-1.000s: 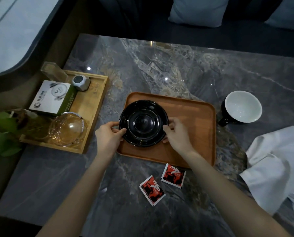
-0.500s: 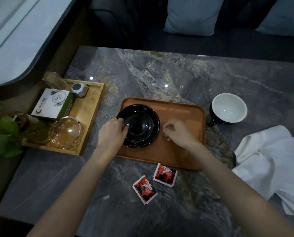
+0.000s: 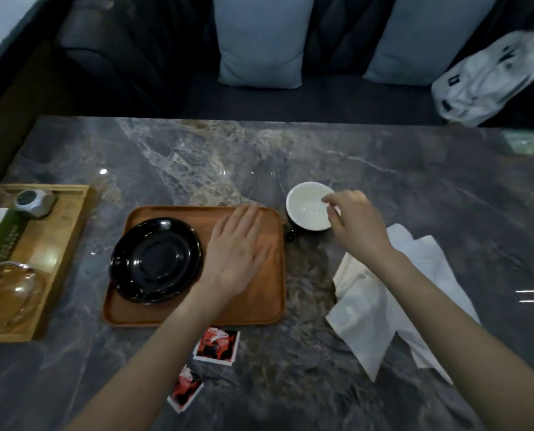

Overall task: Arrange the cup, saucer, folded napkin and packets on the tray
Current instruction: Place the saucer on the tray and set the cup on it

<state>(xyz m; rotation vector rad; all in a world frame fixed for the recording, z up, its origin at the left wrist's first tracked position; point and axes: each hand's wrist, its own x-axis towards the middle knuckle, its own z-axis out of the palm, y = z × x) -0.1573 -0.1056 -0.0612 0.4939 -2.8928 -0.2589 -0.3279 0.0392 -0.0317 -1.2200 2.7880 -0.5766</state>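
Head view, left hand lying flat and released over the tray beside the black saucer, right hand pinching the cup rim, napkin lying right, packets waiting near the table's front edge

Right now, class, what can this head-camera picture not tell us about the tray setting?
- Cup: right hand covers its rim; grip unclear, handle barely visible.
- Wooden tray: left hand hides part of its floor; contact uncertain.
- Red packets: print blurred, unreadable.
- Napkin: right forearm hides part of it.
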